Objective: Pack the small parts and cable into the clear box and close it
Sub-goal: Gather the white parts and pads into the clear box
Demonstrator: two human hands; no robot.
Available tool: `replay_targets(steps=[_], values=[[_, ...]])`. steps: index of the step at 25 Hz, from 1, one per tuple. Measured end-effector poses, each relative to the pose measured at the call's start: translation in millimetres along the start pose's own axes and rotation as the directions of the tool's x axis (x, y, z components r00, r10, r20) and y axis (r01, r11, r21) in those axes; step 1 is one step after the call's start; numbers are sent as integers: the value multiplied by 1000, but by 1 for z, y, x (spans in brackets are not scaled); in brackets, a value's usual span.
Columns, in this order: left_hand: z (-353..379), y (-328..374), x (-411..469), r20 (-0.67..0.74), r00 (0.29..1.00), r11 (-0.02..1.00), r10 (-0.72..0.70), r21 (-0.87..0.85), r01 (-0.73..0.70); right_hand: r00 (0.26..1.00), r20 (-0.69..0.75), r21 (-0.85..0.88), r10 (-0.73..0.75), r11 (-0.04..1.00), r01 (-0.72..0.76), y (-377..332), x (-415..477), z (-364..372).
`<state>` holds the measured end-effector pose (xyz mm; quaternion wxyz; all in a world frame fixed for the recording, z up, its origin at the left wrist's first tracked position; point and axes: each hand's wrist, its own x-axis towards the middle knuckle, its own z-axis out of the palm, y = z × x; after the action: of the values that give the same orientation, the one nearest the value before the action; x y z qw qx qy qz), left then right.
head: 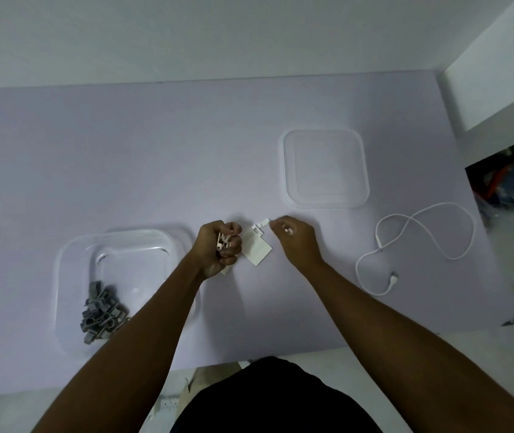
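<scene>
The clear box (71,245) stands open at the left of the table, with a heap of small grey parts (102,310) in its near-left corner. My left hand (218,248) is just right of the box, fingers closed around several small white parts (223,239). My right hand (296,239) pinches small white pieces over a flat white card (257,245) that lies between the two hands. The clear lid (326,168) lies flat further back on the right. A white cable (411,245) sprawls in loose loops at the far right.
The pale purple table (155,151) ends at a near edge by my body and a right edge past the cable. A white wall corner (499,73) stands at the back right, with dark clutter (505,179) on the floor below it.
</scene>
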<state>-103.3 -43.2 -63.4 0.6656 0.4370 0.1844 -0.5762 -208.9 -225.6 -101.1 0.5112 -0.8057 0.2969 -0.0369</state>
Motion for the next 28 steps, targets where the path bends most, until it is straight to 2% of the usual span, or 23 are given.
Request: replay_targets(steps=[2,4,6,8,9,10,12,16,20,22,24,25,26,28], values=[[1,-1,-1,-56,998,995,8,104,-2,977,148,-168,-151,970,176,4,13,4],[2,-2,2,-185,979,936,84,352,-14,953,246,-272,-178,931,244,8,26,3],[6,-2,8,-271,927,756,260,654,-21,953,241,-317,-186,913,258,13,34,1],[10,-5,17,-229,865,469,446,883,-7,964,193,-326,-185,914,240,21,35,-1],[12,-7,21,-199,832,329,517,944,21,970,165,-314,-178,923,223,24,32,-2],[14,-8,24,-180,802,238,570,970,48,976,133,-300,-173,931,206,27,28,-2],[20,-11,31,-134,767,119,628,990,76,985,69,-271,-157,948,170,32,20,-5],[31,-22,43,-47,794,-82,606,989,121,992,-1,-282,-130,951,124,37,8,-12],[36,-27,45,-21,772,-136,636,981,139,994,-73,-253,-76,966,55,34,3,-8],[36,-27,47,-9,765,-140,644,982,129,993,-116,-144,-3,989,-13,30,4,-7],[36,-27,47,-17,758,-93,652,991,101,974,-131,85,186,981,-176,21,7,-10],[38,-27,45,-23,748,-52,663,996,76,942,-88,270,325,918,-292,14,8,-13],[40,-26,42,-29,733,-3,680,999,42,901,-11,455,434,804,-382,5,8,-16],[42,-24,29,-28,701,86,712,995,-47,858,142,706,493,557,-437,-18,2,-20]])
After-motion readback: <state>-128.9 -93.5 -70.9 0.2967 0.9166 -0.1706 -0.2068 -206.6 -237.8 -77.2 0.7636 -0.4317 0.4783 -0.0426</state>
